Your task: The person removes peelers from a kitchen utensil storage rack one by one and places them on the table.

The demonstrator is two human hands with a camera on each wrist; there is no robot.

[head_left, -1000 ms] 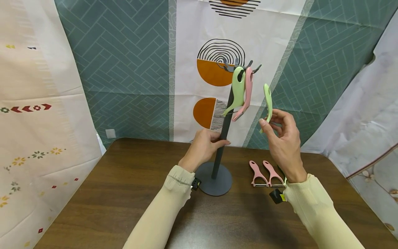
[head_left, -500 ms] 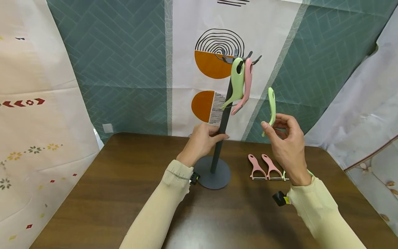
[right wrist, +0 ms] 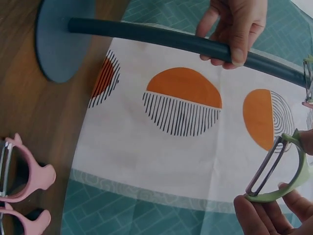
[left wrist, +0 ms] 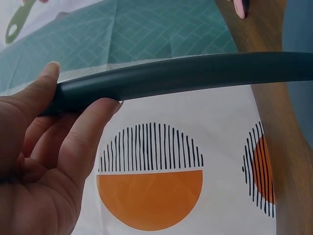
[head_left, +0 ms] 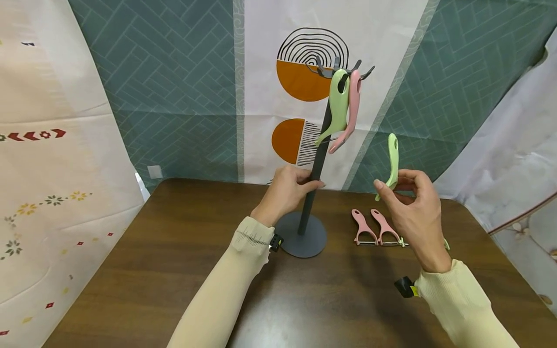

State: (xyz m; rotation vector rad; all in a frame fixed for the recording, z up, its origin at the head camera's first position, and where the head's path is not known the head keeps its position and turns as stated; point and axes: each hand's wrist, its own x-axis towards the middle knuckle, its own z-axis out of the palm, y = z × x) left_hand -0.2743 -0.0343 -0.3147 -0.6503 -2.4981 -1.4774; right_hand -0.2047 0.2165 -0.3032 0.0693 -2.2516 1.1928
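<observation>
My left hand (head_left: 286,193) grips the dark post of a hook stand (head_left: 319,162) partway up; the left wrist view shows thumb and fingers around the post (left wrist: 161,78). In my right hand (head_left: 415,212) a green peeler (head_left: 393,157) is pinched near its blade end, its holed handle pointing up. The right wrist view shows that peeler's metal blade (right wrist: 264,169) and curved green frame between the fingers. From the stand's hooks hang a green peeler (head_left: 337,104) and a pink peeler (head_left: 353,104), side by side. The held peeler is to their right and lower, apart from the stand.
Two pink peelers (head_left: 362,226) lie on the brown table (head_left: 196,270) right of the stand's round base (head_left: 304,244). Beyond them, a green peeler (head_left: 447,244) is mostly hidden behind my right wrist. Patterned cloth (head_left: 183,96) hangs behind the table.
My right hand has moved right and down with the green peeler, away from the stand. My left hand keeps its hold on the post. The head view has shifted slightly.
</observation>
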